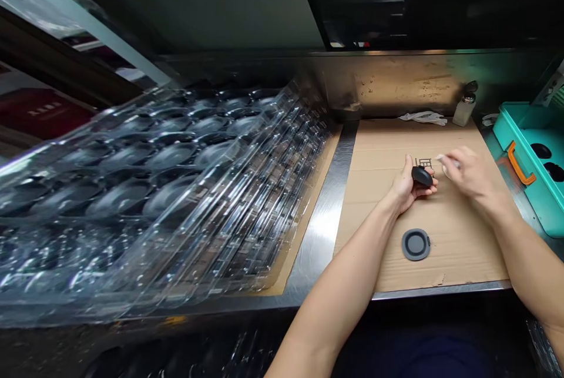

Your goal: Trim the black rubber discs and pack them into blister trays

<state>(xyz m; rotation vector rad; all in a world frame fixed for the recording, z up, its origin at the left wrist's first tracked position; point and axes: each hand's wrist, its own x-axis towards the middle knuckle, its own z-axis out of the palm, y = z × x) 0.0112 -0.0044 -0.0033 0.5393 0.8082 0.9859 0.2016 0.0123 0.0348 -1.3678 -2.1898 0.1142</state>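
My left hand [403, 185] is closed around a small rounded black plastic part [422, 176], held just above the cardboard. To its right, my right hand [465, 171] is raised and slightly blurred, its fingers pinched on a small white cloth-like piece [440, 157]. The hands are apart. Below them, a grey rounded-square part [416, 244] with a ring-shaped recess lies flat on the cardboard sheet [458, 260]. Dark printed marks show on the cardboard between the hands.
Stacked clear plastic trays [176, 190] with dark parts in their pockets fill the left. A teal bin [529, 190] with an orange handle holds black parts at right. A small glass bottle [465, 109] and a crumpled white cloth [423, 117] stand at the back.
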